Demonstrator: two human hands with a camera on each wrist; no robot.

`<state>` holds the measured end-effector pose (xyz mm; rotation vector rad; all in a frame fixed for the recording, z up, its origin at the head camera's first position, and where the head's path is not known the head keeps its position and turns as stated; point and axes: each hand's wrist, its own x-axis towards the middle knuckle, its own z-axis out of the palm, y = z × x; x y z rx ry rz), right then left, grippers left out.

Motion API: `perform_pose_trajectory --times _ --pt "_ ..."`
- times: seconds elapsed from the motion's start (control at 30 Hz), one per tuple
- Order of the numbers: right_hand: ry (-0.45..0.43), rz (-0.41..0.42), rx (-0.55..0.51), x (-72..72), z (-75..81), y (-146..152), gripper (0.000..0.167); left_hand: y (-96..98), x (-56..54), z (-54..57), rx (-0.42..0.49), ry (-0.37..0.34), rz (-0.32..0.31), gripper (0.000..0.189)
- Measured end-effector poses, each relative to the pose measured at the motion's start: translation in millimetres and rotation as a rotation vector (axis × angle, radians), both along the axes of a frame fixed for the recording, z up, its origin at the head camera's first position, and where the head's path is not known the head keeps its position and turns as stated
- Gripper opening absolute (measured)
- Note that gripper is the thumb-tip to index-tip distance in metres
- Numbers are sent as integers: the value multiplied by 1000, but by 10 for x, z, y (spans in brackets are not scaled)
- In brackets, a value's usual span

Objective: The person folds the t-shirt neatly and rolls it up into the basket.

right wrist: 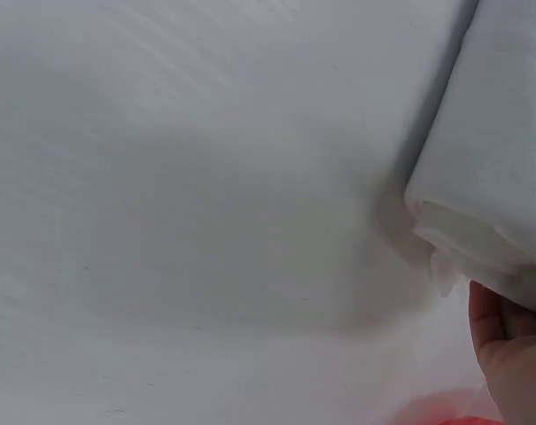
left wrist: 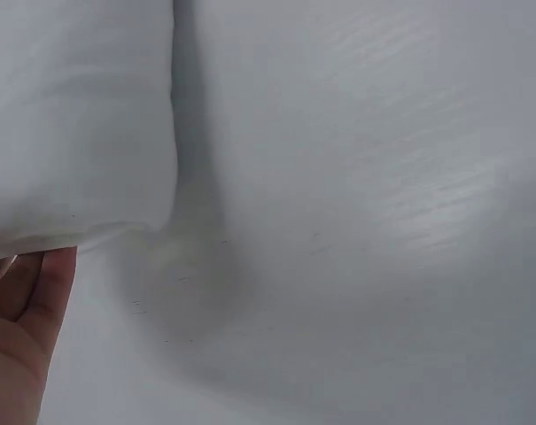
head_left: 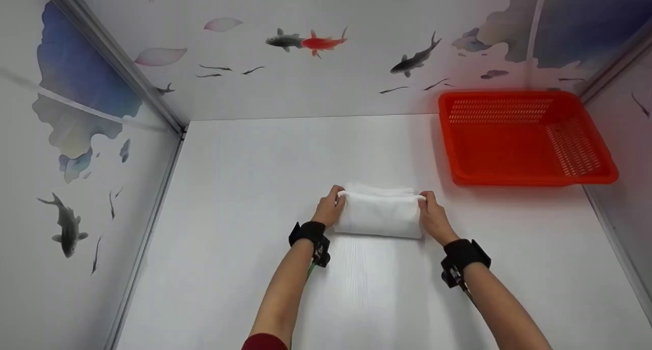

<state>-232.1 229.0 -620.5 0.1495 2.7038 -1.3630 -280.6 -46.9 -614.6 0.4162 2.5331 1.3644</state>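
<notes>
A folded white cloth, thick and in several layers, lies on the white table between the two hands. My left hand pinches its far left corner, and my right hand pinches the far right one. The edge between them is drawn fairly straight, with a loose layer showing behind it. In the left wrist view the fingers meet the end of the cloth. From the right wrist, open layers show at the side of the cloth, with fingers tucked at its end.
A red plastic basket with slotted walls stands at the back right of the table. White panels printed with fish and petals enclose the back and both sides. Black straps with small cameras circle both wrists, trailing thin cables.
</notes>
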Motion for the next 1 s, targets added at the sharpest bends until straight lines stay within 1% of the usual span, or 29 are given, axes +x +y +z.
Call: perform_pose_trajectory --times 0.1,0.17,0.3,0.43,0.53,0.6,0.67,0.7,0.8,0.9,1.0 --pt "-39 -20 12 -62 -9 -21 27 56 -34 -48 -59 5 34 30" --pt "-62 -36 23 -107 -7 -43 28 95 -59 -76 -108 15 70 29" --pt "-82 -81 73 -188 4 -113 30 176 -95 -107 -157 46 153 27" --pt "-70 -105 159 -221 -34 -189 28 267 -72 -147 -247 72 262 21" --pt "-34 -136 236 -226 -88 -249 25 333 -36 -188 -317 98 338 16" --pt "-5 -167 285 -239 -121 -282 22 369 -29 -206 -340 107 375 16" --pt "26 -195 325 -269 -146 -305 21 390 -48 -213 -342 92 401 17" --pt "38 -205 345 -288 -156 -309 21 393 -64 -214 -334 73 410 18" --pt "56 -217 365 -337 -156 -279 25 379 -123 -186 -276 17 414 22" --pt "36 -232 300 -347 -127 -194 32 327 -160 -147 -207 11 383 25" --pt "-7 -260 164 -301 -81 -97 41 255 -155 -116 -139 29 346 31"
